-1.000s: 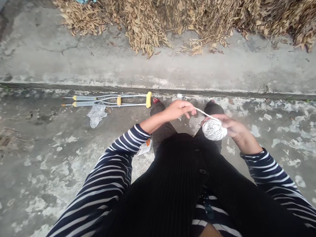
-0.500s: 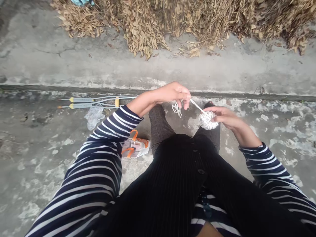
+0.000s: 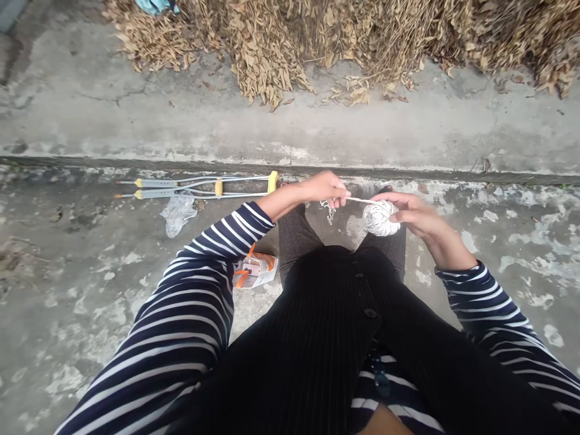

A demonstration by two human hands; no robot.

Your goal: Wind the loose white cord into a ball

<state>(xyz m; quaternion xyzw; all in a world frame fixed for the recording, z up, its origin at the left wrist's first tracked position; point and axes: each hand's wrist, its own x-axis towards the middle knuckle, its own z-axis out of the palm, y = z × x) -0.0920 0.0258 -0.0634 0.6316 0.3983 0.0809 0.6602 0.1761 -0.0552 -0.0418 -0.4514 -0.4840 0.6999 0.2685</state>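
Observation:
My right hand (image 3: 410, 213) curls around a white ball of yarn (image 3: 380, 218) with thin dark flecks, held above my right leg. From the ball a taut white strand (image 3: 359, 199) runs leftward to my left hand (image 3: 327, 188), whose thumb and fingers are pinched on it. Below the left hand dangles a loose, wavy chain-like bit of white yarn (image 3: 329, 212), partly hidden by the fingers. Both hands are level with each other in front of my knees, a short gap apart.
A pair of crutches (image 3: 158, 193) lies on the concrete at the left, by a crumpled clear plastic bag (image 3: 177, 214). Beside my left leg is a white and orange bag (image 3: 260, 270). Dry leaves (image 3: 267, 54) cover the raised ledge (image 3: 290, 130) ahead.
My left hand has moved slightly down, so the strand that sloped down to the ball is now nearly level. The right hand stays around the ball. The view has shifted a little.

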